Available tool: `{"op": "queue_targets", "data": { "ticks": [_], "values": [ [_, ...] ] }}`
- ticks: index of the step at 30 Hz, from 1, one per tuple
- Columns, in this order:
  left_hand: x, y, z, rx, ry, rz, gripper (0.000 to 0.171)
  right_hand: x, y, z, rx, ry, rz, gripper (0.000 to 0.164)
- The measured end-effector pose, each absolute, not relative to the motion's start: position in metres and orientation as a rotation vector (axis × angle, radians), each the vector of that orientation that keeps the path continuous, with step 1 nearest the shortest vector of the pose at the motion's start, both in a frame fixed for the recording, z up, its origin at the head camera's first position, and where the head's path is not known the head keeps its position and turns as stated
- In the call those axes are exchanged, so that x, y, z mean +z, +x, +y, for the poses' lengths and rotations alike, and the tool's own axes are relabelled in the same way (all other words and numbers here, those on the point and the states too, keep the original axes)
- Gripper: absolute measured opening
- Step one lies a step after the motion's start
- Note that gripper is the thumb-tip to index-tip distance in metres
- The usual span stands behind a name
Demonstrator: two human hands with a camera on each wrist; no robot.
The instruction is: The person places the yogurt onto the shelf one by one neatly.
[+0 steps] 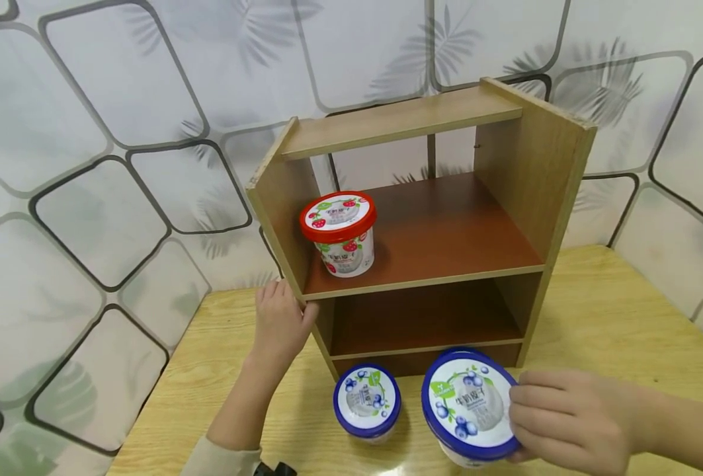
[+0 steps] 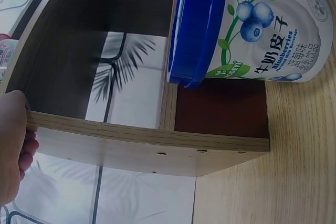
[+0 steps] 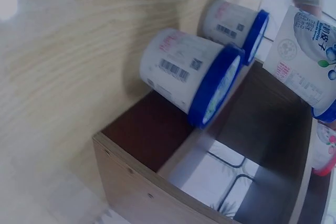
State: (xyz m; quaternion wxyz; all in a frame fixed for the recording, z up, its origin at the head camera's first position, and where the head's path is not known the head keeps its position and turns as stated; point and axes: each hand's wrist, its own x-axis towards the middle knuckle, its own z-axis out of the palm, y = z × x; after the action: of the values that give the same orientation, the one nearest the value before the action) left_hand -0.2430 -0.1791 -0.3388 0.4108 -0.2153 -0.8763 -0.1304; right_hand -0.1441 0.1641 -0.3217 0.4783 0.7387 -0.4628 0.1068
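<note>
My left hand (image 1: 284, 318) grips the front edge of the left side panel of a small wooden shelf (image 1: 422, 281); in the left wrist view its fingers (image 2: 29, 153) curl round the panel. With my right hand (image 1: 571, 416) I hold a blueberry milk tub (image 1: 470, 403) by its right side, in front of the shelf. Left of it stands a second blue-lidded tub (image 1: 367, 401) on the table. Another blue-lidded tub (image 3: 173, 69) on the table shows in the right wrist view, largely hidden behind the held one in the head view.
A red-lidded strawberry tub (image 1: 342, 235) sits at the left of the shelf's middle board. The lower compartment (image 1: 422, 317) opens below that board. Patterned wall covering (image 1: 119, 132) rises behind the pale wooden table (image 1: 643, 317).
</note>
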Motion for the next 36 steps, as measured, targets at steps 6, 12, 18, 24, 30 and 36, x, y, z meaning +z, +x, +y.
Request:
{"op": "queue_targets", "data": {
  "ticks": [6,12,18,24,30,36],
  "values": [
    [-0.339,-0.242,-0.179,-0.323,-0.544,-2.192,0.019,-0.309,-0.149,0.167,0.231,1.786,-1.11,0.02],
    [-0.339,-0.243,-0.18,-0.313,-0.545,-2.185,0.02,-0.297,-0.153,0.167,0.221,1.768,-1.086,0.02],
    [-0.338,-0.243,-0.18,-0.311,-0.545,-2.197,0.02,-0.289,-0.157,0.165,0.224,1.745,-1.069,0.021],
    [-0.337,-0.242,-0.18,-0.31,-0.544,-2.21,0.021,-0.282,-0.161,0.164,0.22,1.728,-1.088,0.022],
    [-0.337,-0.242,-0.18,-0.309,-0.549,-2.2,0.021,-0.275,-0.163,0.164,0.21,1.734,-1.122,0.022],
    [-0.337,-0.242,-0.179,-0.312,-0.552,-2.2,0.02,-0.268,-0.164,0.166,0.21,1.695,-1.164,0.023]
  ]
}}
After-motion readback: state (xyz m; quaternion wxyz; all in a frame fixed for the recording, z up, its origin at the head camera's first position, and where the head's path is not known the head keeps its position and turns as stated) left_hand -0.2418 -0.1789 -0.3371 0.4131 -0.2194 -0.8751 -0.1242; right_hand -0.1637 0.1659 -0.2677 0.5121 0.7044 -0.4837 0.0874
